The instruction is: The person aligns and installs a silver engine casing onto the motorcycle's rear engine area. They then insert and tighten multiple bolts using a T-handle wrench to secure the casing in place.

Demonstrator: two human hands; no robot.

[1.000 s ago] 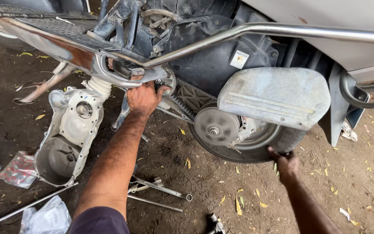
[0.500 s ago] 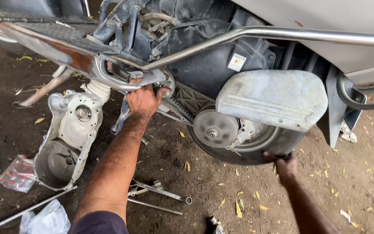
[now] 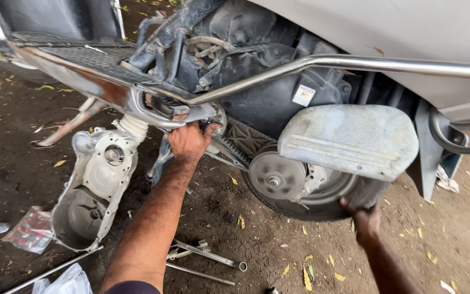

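Observation:
A scooter with its side cover off stands on dirt ground. My left hand (image 3: 190, 142) reaches under the frame and grips the front pulley area (image 3: 217, 118) where the drive belt (image 3: 234, 151) begins. The belt runs back to the round rear clutch pulley (image 3: 276, 177). My right hand (image 3: 364, 220) holds the bottom of the rear tyre (image 3: 322, 206), below a grey footrest plate (image 3: 349, 139). A chrome guard tube (image 3: 354, 64) crosses above.
The removed grey transmission cover (image 3: 91, 190) lies on the ground at left, open side up. Spanners and a long rod (image 3: 205, 257) lie on the dirt near my left arm. A red-printed plastic packet (image 3: 28, 230) and a clear bag (image 3: 66, 282) sit at lower left.
The camera has shifted slightly; my right hand has moved along the bottom of the tyre. My left hand stays at the front pulley.

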